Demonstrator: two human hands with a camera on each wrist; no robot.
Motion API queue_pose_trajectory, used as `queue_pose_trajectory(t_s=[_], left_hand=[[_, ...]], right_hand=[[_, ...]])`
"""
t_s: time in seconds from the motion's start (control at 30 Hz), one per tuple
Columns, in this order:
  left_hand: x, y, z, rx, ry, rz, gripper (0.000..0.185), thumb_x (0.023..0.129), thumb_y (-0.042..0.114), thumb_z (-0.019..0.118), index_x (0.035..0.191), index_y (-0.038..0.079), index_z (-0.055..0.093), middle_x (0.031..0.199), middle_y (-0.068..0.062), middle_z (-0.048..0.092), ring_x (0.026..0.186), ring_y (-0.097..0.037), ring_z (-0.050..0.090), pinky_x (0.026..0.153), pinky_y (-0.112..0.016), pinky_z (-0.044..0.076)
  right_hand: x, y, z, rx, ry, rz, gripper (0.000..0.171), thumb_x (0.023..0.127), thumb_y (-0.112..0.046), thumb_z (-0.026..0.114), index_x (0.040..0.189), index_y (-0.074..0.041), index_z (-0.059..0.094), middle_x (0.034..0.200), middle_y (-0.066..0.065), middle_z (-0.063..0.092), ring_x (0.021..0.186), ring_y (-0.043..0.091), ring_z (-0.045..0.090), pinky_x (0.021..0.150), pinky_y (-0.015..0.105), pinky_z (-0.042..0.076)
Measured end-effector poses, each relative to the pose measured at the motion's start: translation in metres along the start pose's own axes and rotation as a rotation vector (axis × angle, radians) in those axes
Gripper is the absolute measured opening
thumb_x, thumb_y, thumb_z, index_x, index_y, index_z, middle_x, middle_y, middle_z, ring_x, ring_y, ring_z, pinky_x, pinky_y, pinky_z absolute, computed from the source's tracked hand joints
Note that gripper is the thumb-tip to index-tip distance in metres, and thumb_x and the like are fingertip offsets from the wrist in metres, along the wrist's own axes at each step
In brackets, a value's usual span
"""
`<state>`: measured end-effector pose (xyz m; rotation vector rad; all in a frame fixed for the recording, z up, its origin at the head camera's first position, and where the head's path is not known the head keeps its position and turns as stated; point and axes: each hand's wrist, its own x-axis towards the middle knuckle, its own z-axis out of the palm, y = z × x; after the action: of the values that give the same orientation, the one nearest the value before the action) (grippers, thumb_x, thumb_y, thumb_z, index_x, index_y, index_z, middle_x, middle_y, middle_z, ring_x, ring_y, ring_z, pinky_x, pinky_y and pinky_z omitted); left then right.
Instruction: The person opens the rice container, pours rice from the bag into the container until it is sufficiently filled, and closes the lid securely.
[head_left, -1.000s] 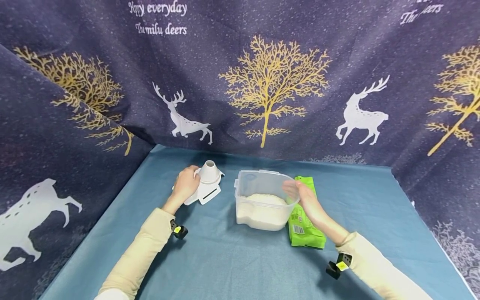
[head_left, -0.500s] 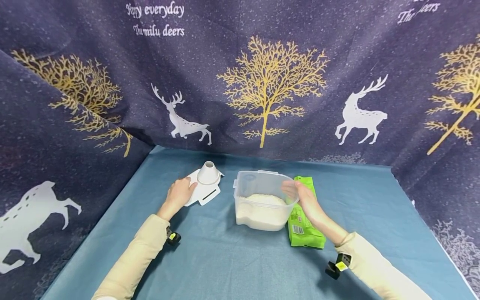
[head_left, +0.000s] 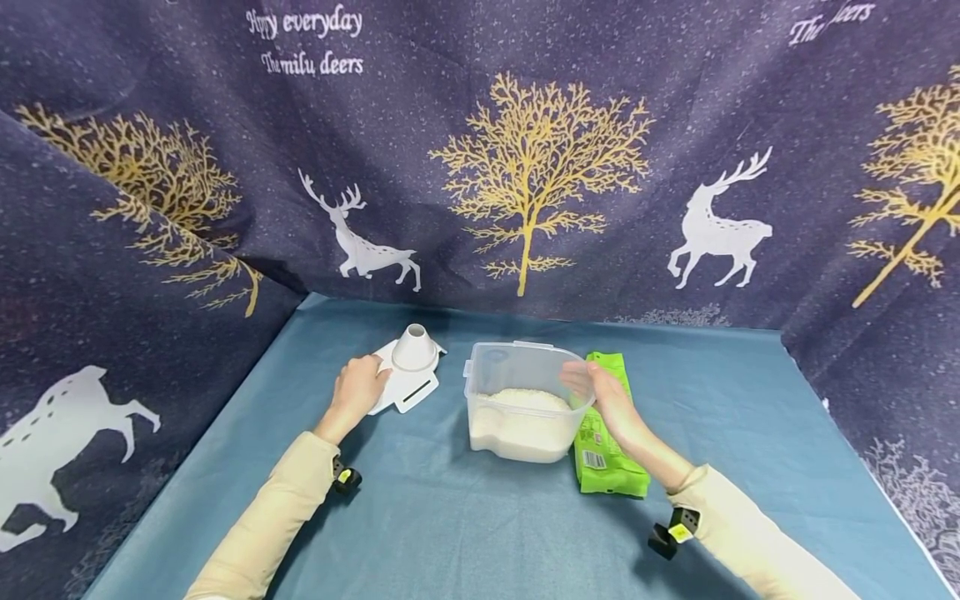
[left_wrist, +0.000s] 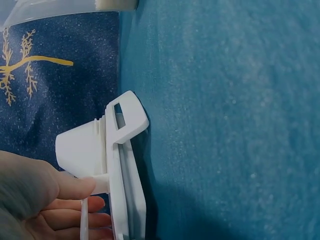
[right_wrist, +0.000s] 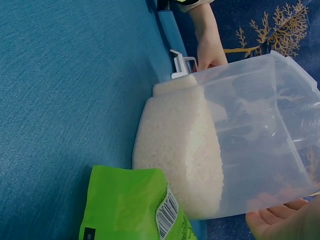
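The clear plastic container (head_left: 525,400), about half full of white rice (head_left: 521,421), stands mid-table on the blue cloth (head_left: 450,533). Just to its right lies a green bag (head_left: 603,442). To its left, a little apart, lies the white lid (head_left: 405,379) with its funnel-shaped spout (head_left: 414,348) pointing up.

The right hand (head_left: 603,396) is at the container's right wall near the rim, fingers loosely extended against the plastic. Whether the thumb hooks over the rim is hard to tell from the wrist view. The left hand (head_left: 356,387) rests at the lid's left edge, fingers fairly straight and lying along it rather than closed around it.

To handle the lid well, the left hand would want a firm pinch on its flat plate, not the spout, while the right hand steadies the container so the rice does not shift.
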<state>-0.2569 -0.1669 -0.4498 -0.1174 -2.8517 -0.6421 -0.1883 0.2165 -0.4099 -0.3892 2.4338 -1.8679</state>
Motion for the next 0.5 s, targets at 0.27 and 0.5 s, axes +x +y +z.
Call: queue_pose_trajectory(t_s=[0.27,0.5], left_hand=[[-0.0004,-0.0031,0.0009,-0.001,0.004,-0.010,0.021,0.092,0.018,0.064,0.094,-0.003,0.069,0.086,-0.025,0.069,0.076,-0.043,0.066,0.057,-0.050,0.048],[-0.0011,-0.0026,-0.0027,0.004,-0.001,-0.015,0.023,0.092,0.017,0.063,0.100,-0.003,0.069,0.092,-0.027,0.069,0.080,-0.045,0.066,0.061,-0.052,0.049]], right_hand=[[-0.0008,0.0009,-0.0002,-0.003,-0.007,-0.022,0.061,0.107,-0.035,0.015,0.136,0.012,0.041,0.138,0.034,0.047,0.131,0.046,0.043,0.111,0.051,0.031],[-0.0012,0.0002,0.0003,-0.005,0.001,-0.019,0.060,0.107,-0.034,0.015,0.136,0.011,0.042,0.137,0.033,0.048,0.131,0.046,0.044,0.111,0.052,0.032]])
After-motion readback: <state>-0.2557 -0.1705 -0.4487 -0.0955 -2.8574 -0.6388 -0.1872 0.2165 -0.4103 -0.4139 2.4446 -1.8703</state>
